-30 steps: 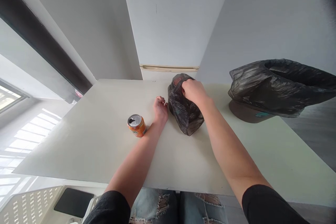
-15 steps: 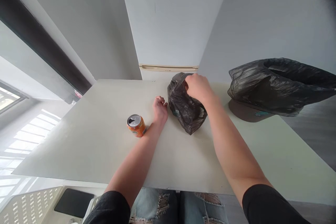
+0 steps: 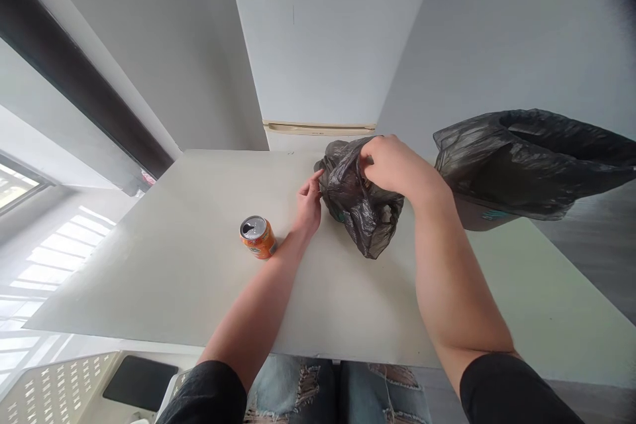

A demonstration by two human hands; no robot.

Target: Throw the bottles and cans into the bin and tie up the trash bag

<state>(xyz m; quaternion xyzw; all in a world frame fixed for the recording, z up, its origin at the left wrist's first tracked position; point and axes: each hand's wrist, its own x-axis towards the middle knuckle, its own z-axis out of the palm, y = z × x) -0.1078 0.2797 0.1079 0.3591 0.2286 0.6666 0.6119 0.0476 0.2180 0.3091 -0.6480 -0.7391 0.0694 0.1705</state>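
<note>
A crumpled black plastic bag (image 3: 365, 215) rests on the white table, something pale showing through its thin side. The fingers of my right hand (image 3: 392, 162) are closed on the bag's upper edge. At the bag's left side is my left hand (image 3: 309, 202), its index finger stretched toward the plastic and touching or nearly touching it; its other fingers are curled. An opened orange can (image 3: 258, 237) stands upright beside my left forearm.
On the right of the table (image 3: 163, 245) stands a dark bin (image 3: 477, 212) lined with a large black bag (image 3: 517, 165). Behind the table is a white fridge (image 3: 328, 40). A perforated plastic chair or basket (image 3: 54, 387) with a dark flat object (image 3: 140, 383) is at lower left.
My right hand has moved right, pulling the bag's upper edge with it and spreading the plastic. My left hand has turned, and its index finger has reached to the bag.
</note>
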